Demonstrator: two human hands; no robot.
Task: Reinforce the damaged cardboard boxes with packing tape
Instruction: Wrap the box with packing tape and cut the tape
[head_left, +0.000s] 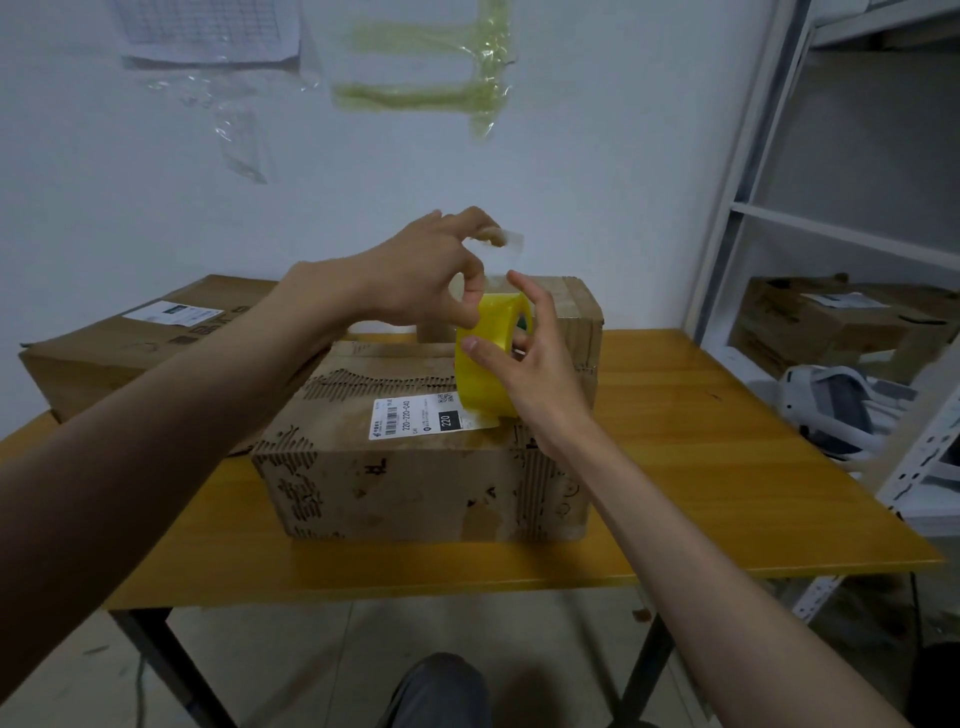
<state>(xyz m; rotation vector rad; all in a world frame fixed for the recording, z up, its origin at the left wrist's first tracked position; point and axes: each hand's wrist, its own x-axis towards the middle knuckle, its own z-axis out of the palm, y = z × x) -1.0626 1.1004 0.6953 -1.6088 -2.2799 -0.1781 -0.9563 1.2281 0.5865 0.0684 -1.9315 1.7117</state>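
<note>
L hand (431, 270) pinching, R hand (524, 358) curled in grip.

We count three brown cardboard boxes on the yellow wooden table (701, 415): a torn one (415, 467), a flat one (145, 338) and a rear one (576, 312). We see one yellow tape roll (485, 364) and a fourth box (831, 322) on the white metal shelf (737, 208).

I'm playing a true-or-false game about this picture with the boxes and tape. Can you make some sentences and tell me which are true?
1. The tape roll is yellow. True.
2. The right hand holds the tape roll. True.
3. The left hand lies flat on the table. False: it is raised above the roll, pinching the loose tape end.
4. The nearest box has a white label on top. True.
5. The nearest box sits on the floor. False: it is on the table.
6. The table is blue. False: it is yellowish wood.
</note>
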